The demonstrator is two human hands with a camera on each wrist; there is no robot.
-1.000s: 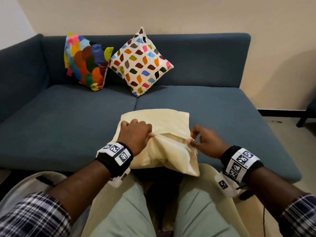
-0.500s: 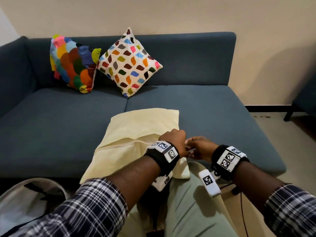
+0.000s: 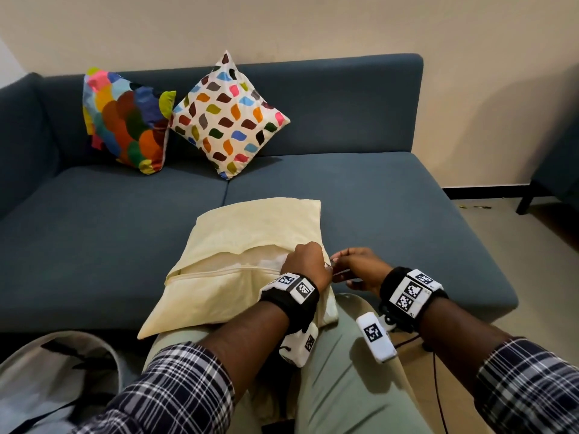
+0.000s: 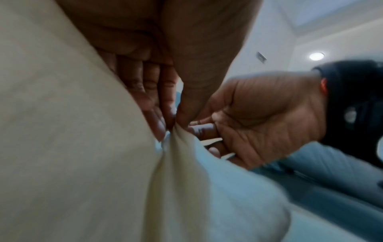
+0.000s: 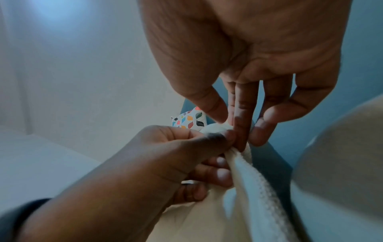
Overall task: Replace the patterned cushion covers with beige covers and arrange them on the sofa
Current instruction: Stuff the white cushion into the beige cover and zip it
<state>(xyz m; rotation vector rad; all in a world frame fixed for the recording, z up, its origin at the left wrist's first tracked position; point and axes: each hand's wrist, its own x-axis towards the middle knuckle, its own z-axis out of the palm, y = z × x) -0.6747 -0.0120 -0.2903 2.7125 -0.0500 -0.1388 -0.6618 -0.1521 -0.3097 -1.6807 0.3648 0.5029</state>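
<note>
Beige cushion (image 3: pixel 250 245) lies at the near edge of the blue sofa (image 3: pixel 360 195), its near end resting on the person's lap. An opening runs across its cover, gaping in the middle with the white inner pad showing. Both hands meet at the right end of that opening. The left hand (image 3: pixel 308 264) is curled, thumb and fingers pinching the bunched beige fabric at the corner. The right hand (image 3: pixel 360 269) touches the same spot, thumb and fingertips closed on the fabric edge right beside the left hand's fingers. Far back on the sofa, against the backrest, lean two patterned cushions: a white one with coloured leaf shapes (image 3: pixel 230 115), and to its left, touching it, one covered in overlapping coloured circles (image 3: pixel 125 120).
</note>
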